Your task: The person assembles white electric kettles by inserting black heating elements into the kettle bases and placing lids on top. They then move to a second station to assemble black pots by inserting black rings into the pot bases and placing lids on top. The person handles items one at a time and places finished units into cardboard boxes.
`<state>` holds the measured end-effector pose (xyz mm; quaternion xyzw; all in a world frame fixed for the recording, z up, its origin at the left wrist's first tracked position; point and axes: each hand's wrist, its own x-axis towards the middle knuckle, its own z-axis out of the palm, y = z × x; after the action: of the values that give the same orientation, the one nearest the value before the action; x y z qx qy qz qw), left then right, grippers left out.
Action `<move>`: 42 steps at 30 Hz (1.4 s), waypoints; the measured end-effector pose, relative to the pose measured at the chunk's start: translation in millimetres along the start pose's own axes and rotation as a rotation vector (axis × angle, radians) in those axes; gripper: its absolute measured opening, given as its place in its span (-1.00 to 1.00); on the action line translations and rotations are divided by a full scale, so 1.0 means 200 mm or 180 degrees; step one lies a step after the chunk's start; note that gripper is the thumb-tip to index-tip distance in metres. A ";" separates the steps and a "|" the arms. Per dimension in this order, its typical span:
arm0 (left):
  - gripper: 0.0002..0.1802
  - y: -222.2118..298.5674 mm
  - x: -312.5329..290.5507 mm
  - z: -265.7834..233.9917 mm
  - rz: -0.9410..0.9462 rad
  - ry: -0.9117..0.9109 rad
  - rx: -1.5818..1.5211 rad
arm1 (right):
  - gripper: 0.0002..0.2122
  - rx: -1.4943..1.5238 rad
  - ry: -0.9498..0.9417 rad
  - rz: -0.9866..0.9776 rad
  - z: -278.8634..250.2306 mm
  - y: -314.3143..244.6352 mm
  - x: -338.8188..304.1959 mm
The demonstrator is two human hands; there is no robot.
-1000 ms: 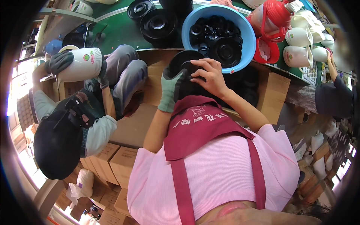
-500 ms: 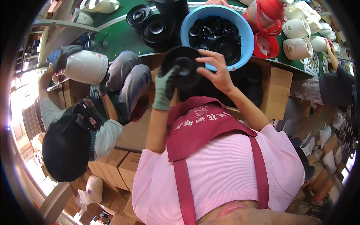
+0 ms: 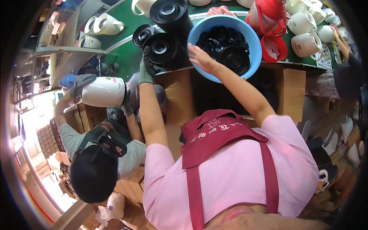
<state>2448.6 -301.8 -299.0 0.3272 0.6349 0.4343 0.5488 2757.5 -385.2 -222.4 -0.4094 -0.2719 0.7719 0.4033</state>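
My left hand (image 3: 147, 69), in a grey-green glove, curls round the left and near edge of the top black round plastic disc (image 3: 164, 49) on a stack. This disc has a raised ring at its middle. My bare right hand (image 3: 201, 58) is over the left rim of a light-blue basin (image 3: 254, 51), its fingers stretched out and holding nothing. Inside the basin lie many small black round parts (image 3: 217, 37) and a larger black disc (image 3: 234, 60). Behind the near stack stands a taller stack of black discs (image 3: 168, 10), with a smaller disc (image 3: 143, 35) to its left.
A person (image 3: 96, 168) at my left holds a white kettle (image 3: 103, 91) in gloved hands. Right of the basin stand a red-topped vessel (image 3: 270, 17), a red tub (image 3: 281, 50) and several white kettles (image 3: 306, 45) on the green table (image 3: 126, 28). An open cardboard box (image 3: 293, 92) sits below the edge.
Both hands held a black disc in front of me. My left hand has moved left and away to the stack; my right hand has let go and is by the basin rim.
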 end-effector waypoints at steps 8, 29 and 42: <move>-0.07 0.06 -0.17 0.13 -0.0963 -0.1450 -0.1292 | 0.11 -0.1276 0.0459 -0.0166 0.18 0.04 0.39; -0.13 -0.21 -1.19 0.97 0.1301 -0.0093 -0.0195 | -0.87 -0.4193 0.1824 -0.2565 -0.81 -0.14 -0.46; -0.44 -0.27 -1.08 0.80 -0.0834 -0.0298 -0.1089 | -0.79 -0.5414 0.1840 -0.0338 -1.25 -0.15 0.24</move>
<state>2649.0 -485.9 -262.4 0.1637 0.5629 0.4451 0.6769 2966.1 -306.8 -350.0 -0.7347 -0.6579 0.1571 0.0518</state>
